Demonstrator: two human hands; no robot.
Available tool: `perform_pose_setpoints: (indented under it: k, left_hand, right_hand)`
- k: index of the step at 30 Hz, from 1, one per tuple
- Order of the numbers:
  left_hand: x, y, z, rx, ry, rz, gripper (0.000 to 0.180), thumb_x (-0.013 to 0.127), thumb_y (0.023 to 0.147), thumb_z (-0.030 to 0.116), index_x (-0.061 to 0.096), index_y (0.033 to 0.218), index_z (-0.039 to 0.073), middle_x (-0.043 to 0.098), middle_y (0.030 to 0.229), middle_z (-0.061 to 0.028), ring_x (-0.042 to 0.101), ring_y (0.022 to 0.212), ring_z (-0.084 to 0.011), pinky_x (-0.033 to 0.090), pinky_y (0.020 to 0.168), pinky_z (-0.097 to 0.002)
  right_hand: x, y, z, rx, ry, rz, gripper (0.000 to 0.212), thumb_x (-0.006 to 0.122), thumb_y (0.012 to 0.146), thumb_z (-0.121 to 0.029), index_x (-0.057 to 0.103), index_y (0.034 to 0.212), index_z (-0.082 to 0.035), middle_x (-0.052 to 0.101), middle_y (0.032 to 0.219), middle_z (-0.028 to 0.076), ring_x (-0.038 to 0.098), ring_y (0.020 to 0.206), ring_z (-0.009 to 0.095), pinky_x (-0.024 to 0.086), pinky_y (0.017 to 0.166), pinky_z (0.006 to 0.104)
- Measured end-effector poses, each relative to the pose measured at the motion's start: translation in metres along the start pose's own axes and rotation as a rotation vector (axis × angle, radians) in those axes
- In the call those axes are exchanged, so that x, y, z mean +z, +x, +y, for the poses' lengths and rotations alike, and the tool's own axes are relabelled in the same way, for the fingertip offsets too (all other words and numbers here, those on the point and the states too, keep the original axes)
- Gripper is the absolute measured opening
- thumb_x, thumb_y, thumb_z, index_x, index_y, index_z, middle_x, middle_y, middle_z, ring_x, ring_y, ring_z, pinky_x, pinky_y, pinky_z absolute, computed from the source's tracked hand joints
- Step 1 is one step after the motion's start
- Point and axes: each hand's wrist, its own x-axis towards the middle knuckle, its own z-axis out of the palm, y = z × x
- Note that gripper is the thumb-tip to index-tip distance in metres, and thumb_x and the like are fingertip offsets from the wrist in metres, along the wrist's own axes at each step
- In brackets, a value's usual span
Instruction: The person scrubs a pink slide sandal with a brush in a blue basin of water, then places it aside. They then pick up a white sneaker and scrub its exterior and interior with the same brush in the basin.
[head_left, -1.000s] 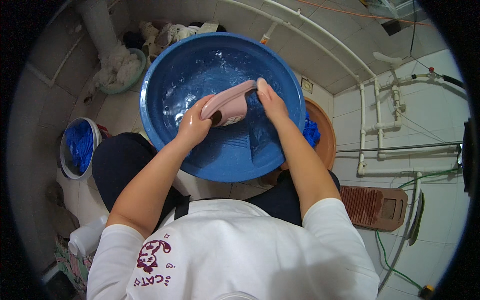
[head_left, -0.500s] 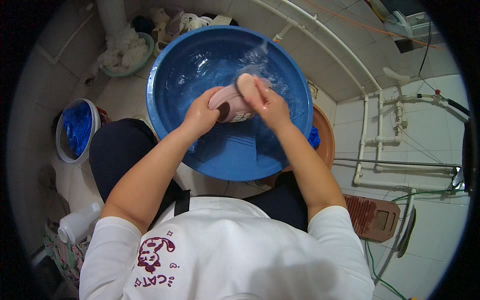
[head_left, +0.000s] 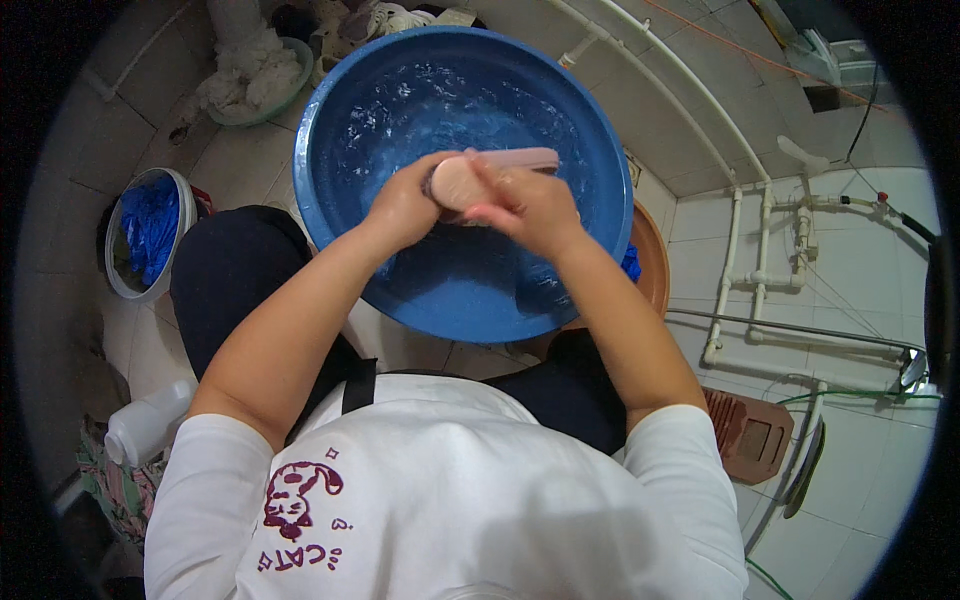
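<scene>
Over the water in a large blue basin, my left hand is closed on a pale pink slipper. The slipper lies crosswise, and its far end sticks out past my right hand. My right hand grips a scrub brush with an oval, pale pink back. Dark bristles show along the brush's left edge, close against the slipper and my left fingers. Both hands cover much of the slipper.
A white bucket holding blue plastic stands on the left, near a white jug. Far left is a pale green basin of white fluff. An orange-brown basin and a brown washboard lie right, below white pipes.
The slipper has turned, so its brown patch and white lettering no longer show. My right hand has brought the brush left and slightly down, nearer my left hand.
</scene>
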Motion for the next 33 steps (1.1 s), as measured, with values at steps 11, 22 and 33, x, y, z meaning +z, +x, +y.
perform_pose_setpoints:
  k: [11,22,33]
  left_hand:
    - [0.002,0.003,-0.003,0.003,0.029,0.184,0.052,0.048,0.069,-0.001,0.053,0.119,0.008,0.061,0.109,-0.0163,0.057,0.104,-0.0294,0.044,0.089,-0.0331]
    - [0.001,0.003,-0.005,0.039,0.111,0.173,0.048,0.057,0.073,0.011,0.052,0.121,0.009,0.060,0.111,-0.0167,0.057,0.104,-0.0317,0.044,0.088,-0.0346]
    - [0.003,0.000,-0.003,0.030,0.245,0.132,0.047,0.055,0.076,0.010,0.051,0.123,0.012,0.058,0.114,-0.0169,0.055,0.107,-0.0335,0.042,0.091,-0.0354]
  right_hand:
    - [0.064,-0.043,0.120,0.892,0.249,-0.085,0.053,0.060,0.081,-0.033,0.051,0.122,-0.001,0.057,0.117,0.020,0.053,0.110,0.036,0.042,0.091,0.0370]
    - [0.031,-0.012,0.047,0.447,0.402,0.287,0.055,0.058,0.085,-0.038,0.044,0.133,-0.015,0.056,0.117,0.021,0.056,0.105,0.034,0.044,0.088,0.0359]
    - [0.003,0.004,-0.010,0.585,0.228,-0.028,0.056,0.064,0.083,-0.036,0.044,0.133,-0.021,0.059,0.118,0.014,0.058,0.107,0.020,0.046,0.087,0.0302]
